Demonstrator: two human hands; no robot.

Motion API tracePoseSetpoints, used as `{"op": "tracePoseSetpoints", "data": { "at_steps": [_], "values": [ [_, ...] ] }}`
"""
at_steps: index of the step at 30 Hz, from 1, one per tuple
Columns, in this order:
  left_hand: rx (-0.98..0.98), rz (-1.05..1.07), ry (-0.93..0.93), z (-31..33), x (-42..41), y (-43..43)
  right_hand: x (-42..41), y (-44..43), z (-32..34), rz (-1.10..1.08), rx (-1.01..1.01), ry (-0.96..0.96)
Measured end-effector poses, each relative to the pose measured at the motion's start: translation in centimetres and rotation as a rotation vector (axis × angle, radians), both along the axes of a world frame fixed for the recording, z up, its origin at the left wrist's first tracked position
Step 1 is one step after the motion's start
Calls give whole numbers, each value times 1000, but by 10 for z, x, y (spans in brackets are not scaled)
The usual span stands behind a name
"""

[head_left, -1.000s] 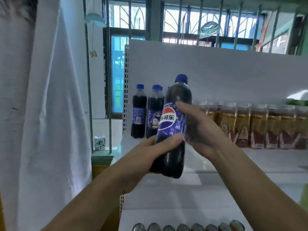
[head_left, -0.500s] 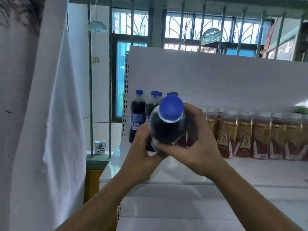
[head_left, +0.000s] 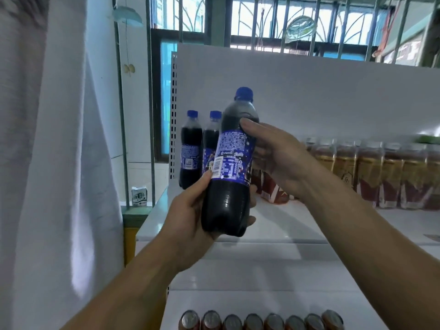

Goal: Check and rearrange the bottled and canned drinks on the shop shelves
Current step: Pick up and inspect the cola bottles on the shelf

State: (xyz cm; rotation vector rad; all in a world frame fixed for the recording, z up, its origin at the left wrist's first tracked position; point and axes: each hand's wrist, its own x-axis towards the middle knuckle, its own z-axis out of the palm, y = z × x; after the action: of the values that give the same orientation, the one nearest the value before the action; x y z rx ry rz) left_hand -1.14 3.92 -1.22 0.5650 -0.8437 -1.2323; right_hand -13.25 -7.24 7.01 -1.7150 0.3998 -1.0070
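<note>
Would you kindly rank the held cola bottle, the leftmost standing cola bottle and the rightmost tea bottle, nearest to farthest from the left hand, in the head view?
1. Held cola bottle: gripped by the left hand itself.
2. Leftmost standing cola bottle: at the back of the shelf, up and left of the hand.
3. Rightmost tea bottle: far right end of the shelf.

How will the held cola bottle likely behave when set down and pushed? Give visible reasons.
Probably heavy for its size: the cola bottle looks nearly full. Likely to tip if pushed, being tall and narrow. Its glossy plastic may be slippery; left hand and right hand both grip it.
</note>
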Motion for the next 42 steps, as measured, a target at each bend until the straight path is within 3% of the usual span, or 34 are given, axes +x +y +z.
{"op": "tracePoseSetpoints", "data": {
  "at_steps": [10,17,23,27,35,42],
  "values": [
    [-89,268,-416,-8,8,-1,12,-1,-15,-22,-21,-154],
    [-86,232,-306,-15,14,1,19,-5,-21,-10,-50,-185],
    [-147,206,-520,-25,13,-5,12,-2,-31,0,-14,-213],
    [-140,195,-513,-33,-4,-11,-8,1,-41,-47,-2,-215],
    [-140,60,-497,-38,-65,-21,-79,0,-56,-125,-10,-247],
    [-155,-111,-481,-40,-173,-43,-199,0,-58,-275,-1,-275]
  ]
}}
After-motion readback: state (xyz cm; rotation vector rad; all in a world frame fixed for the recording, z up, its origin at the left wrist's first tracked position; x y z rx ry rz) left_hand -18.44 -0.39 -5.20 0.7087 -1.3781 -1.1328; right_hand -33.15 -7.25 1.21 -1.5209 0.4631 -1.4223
